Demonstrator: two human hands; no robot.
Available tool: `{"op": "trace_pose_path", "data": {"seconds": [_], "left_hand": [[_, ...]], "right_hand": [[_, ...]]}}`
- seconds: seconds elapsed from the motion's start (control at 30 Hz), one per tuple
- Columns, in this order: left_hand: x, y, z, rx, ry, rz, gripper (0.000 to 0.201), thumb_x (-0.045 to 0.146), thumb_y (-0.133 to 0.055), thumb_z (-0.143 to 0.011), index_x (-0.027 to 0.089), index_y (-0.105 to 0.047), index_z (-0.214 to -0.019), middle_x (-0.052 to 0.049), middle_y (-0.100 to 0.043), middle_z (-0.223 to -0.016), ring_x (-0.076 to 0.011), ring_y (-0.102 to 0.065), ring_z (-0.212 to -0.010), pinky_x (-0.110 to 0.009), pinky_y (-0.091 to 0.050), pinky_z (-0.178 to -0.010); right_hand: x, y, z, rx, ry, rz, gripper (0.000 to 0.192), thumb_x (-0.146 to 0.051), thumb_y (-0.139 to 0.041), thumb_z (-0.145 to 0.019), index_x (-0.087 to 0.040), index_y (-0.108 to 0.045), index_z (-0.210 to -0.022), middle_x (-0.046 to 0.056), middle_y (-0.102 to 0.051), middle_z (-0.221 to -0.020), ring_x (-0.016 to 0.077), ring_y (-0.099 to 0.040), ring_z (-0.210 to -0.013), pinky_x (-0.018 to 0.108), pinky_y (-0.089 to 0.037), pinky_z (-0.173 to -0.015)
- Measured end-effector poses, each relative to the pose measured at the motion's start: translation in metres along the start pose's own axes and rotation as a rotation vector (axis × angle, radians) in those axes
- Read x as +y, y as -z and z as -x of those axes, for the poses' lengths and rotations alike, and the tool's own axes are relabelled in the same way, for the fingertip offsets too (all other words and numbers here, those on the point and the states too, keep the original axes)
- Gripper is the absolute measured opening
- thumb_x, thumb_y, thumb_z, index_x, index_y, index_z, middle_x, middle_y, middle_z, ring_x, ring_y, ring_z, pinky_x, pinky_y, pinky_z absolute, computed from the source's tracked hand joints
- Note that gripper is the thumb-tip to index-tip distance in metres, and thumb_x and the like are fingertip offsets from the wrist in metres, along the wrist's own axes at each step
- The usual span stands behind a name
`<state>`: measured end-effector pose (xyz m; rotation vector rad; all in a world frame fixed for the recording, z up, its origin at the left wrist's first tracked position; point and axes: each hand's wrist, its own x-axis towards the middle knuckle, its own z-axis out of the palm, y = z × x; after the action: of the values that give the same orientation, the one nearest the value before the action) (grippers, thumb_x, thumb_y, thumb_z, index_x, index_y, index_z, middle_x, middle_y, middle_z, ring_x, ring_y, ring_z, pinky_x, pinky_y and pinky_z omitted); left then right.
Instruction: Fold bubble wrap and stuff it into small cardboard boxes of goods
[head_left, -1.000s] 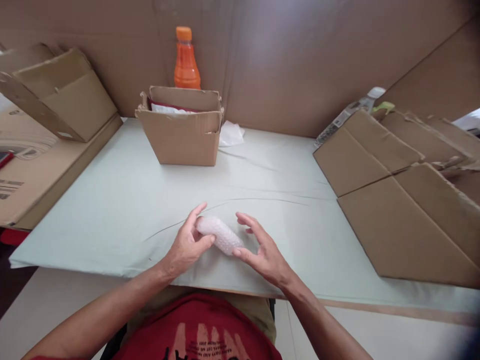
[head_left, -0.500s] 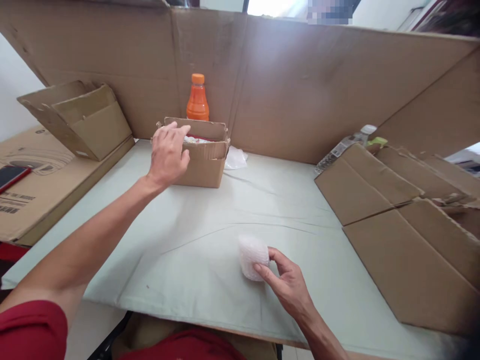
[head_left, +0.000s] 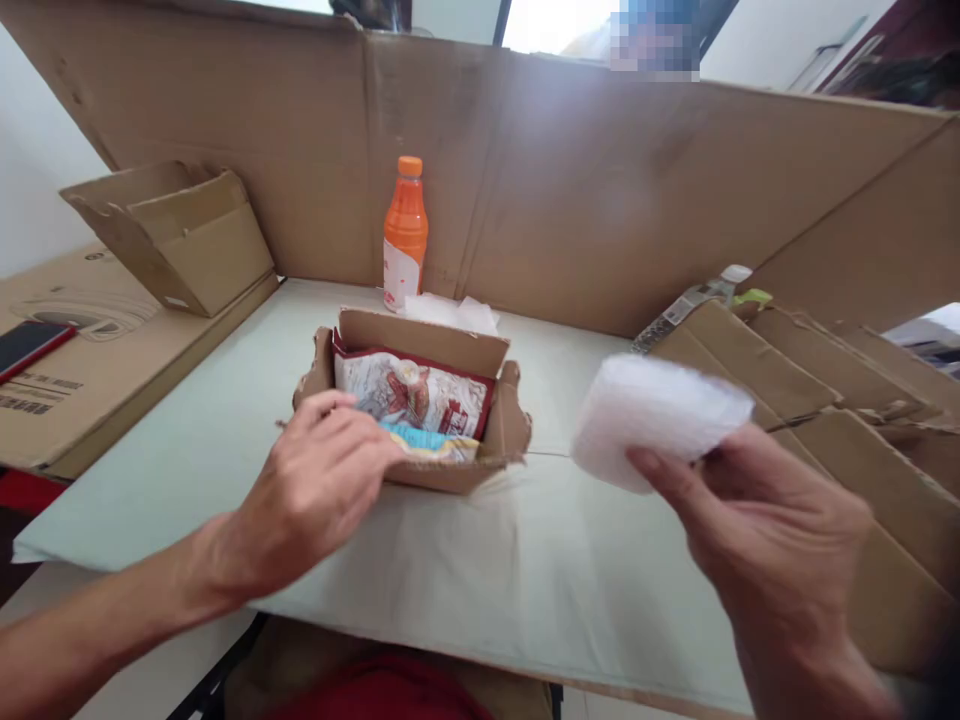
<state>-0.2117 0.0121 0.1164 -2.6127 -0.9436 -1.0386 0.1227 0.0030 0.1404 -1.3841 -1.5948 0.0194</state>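
Item one: our right hand (head_left: pixel 780 540), raised above the table's near right corner, palm turned inward, thumb and fingers pinched on a white bubble-wrapped bundle (head_left: pixel 656 415); the bundle is held clear of the table, tilted slightly, its long side running left to right. Item two: our left hand (head_left: pixel 322 490), forearm coming in from the near left edge, knuckles up, fingers curled loosely and laid against the near left wall of a small open cardboard box (head_left: pixel 457 470); we cannot tell whether they grip the wall or only rest on it. The box sits on the pale green table (head_left: pixel 525 590) about midway across, closer to the near edge than the far one, flaps open, holding a printed red and white pouch (head_left: pixel 412 395) and something light blue (head_left: pixel 409 437) beneath it. Item three: an orange bottle (head_left: pixel 405 235), upright at the far edge against the cardboard screen (head_left: pixel 600 180), with crumpled white paper (head_left: pixel 450 312) just beside it. Item four: flattened cardboard sheets (head_left: pixel 840 400) stacked along the right edge, a clear plastic bottle (head_left: pixel 690 300) lying behind them. Item five: a folded carton (head_left: pixel 176 235) beyond the far left corner.
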Motion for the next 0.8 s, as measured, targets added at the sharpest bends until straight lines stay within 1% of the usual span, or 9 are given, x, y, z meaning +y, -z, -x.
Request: {"op": "trace_pose_path", "data": {"seconds": [0.03,0.1,0.2,0.33,0.47,0.57,0.67,0.73,0.8], "left_hand": [[0.010,0.008,0.005,-0.025,-0.006,0.023,0.024,0.000,-0.057,-0.088,0.018,-0.063,-0.104,-0.004,-0.075,-0.094,-0.0178,-0.067,-0.091,-0.045,-0.045,-0.104],[0.021,0.020,0.014,-0.058,0.004,0.020,0.028,0.001,-0.058,-0.089,0.017,-0.063,-0.111,-0.007,-0.076,-0.103,-0.0199,-0.068,-0.100,-0.048,-0.041,-0.109],[0.016,0.029,0.025,-0.042,0.066,-0.047,0.041,0.006,-0.062,-0.088,0.021,-0.060,-0.125,-0.008,-0.075,-0.114,-0.0243,-0.069,-0.111,-0.053,-0.037,-0.115],[0.001,0.025,0.036,0.047,0.130,-0.015,0.048,0.006,-0.062,-0.085,0.028,-0.057,-0.127,-0.003,-0.077,-0.102,-0.0231,-0.074,-0.097,-0.053,-0.042,-0.113],[-0.002,0.019,0.038,0.083,0.127,0.023,0.048,0.003,-0.062,-0.082,0.028,-0.057,-0.123,-0.001,-0.077,-0.096,-0.0221,-0.075,-0.093,-0.053,-0.045,-0.111],[-0.002,0.016,0.037,0.105,0.117,0.036,0.048,0.001,-0.063,-0.080,0.025,-0.057,-0.121,-0.002,-0.077,-0.097,-0.0217,-0.074,-0.096,-0.053,-0.046,-0.111],[-0.003,0.014,0.039,0.142,0.115,0.047,0.053,0.000,-0.066,-0.079,0.026,-0.057,-0.124,-0.002,-0.075,-0.099,-0.0228,-0.071,-0.102,-0.053,-0.046,-0.112],[-0.004,0.012,0.045,0.204,0.171,0.047,0.062,0.003,-0.071,-0.078,0.029,-0.055,-0.132,-0.003,-0.071,-0.109,-0.0257,-0.066,-0.114,-0.055,-0.044,-0.114],[-0.005,0.008,0.054,0.233,0.318,0.093,0.080,0.009,-0.073,-0.079,0.039,-0.041,-0.146,-0.003,-0.059,-0.132,-0.0277,-0.054,-0.132,-0.057,-0.037,-0.120]], "right_hand": [[-0.013,-0.002,-0.011,-0.037,0.069,-0.002,0.018,-0.040,-0.079,-0.082,-0.023,-0.071,-0.081,-0.001,-0.061,-0.075,0.0138,-0.051,-0.065,0.027,-0.042,-0.059],[-0.039,-0.011,-0.030,-0.182,0.212,-0.013,0.014,-0.036,-0.075,-0.084,-0.023,-0.070,-0.081,-0.001,-0.062,-0.075,0.0137,-0.052,-0.066,0.027,-0.042,-0.060],[-0.068,-0.035,-0.049,-0.494,0.360,0.016,0.010,-0.030,-0.066,-0.089,-0.023,-0.070,-0.084,-0.001,-0.065,-0.078,0.0130,-0.056,-0.067,0.026,-0.041,-0.060],[-0.086,-0.080,-0.060,-0.849,0.442,0.290,0.008,-0.021,-0.063,-0.084,-0.020,-0.071,-0.084,0.003,-0.069,-0.080,0.0171,-0.062,-0.071,0.027,-0.041,-0.062],[-0.100,-0.125,-0.060,-1.095,0.460,0.492,0.016,-0.013,-0.067,-0.077,-0.017,-0.071,-0.092,0.006,-0.072,-0.078,0.0220,-0.066,-0.070,0.030,-0.043,-0.062],[-0.107,-0.152,-0.054,-1.216,0.523,0.531,0.017,-0.004,-0.064,-0.075,-0.016,-0.072,-0.085,0.007,-0.073,-0.075,0.0218,-0.068,-0.069,0.029,-0.043,-0.060],[-0.108,-0.163,-0.053,-1.257,0.542,0.492,0.014,-0.004,-0.064,-0.076,-0.017,-0.071,-0.077,0.005,-0.072,-0.071,0.0195,-0.067,-0.065,0.027,-0.044,-0.058],[-0.106,-0.154,-0.060,-1.270,0.518,0.456,0.005,-0.015,-0.069,-0.080,-0.018,-0.073,-0.082,0.004,-0.071,-0.070,0.0189,-0.066,-0.063,0.027,-0.043,-0.057],[-0.100,-0.130,-0.070,-1.191,0.472,0.395,0.014,-0.028,-0.072,-0.083,-0.019,-0.075,-0.093,0.003,-0.072,-0.073,0.0187,-0.066,-0.066,0.027,-0.043,-0.058]]}}
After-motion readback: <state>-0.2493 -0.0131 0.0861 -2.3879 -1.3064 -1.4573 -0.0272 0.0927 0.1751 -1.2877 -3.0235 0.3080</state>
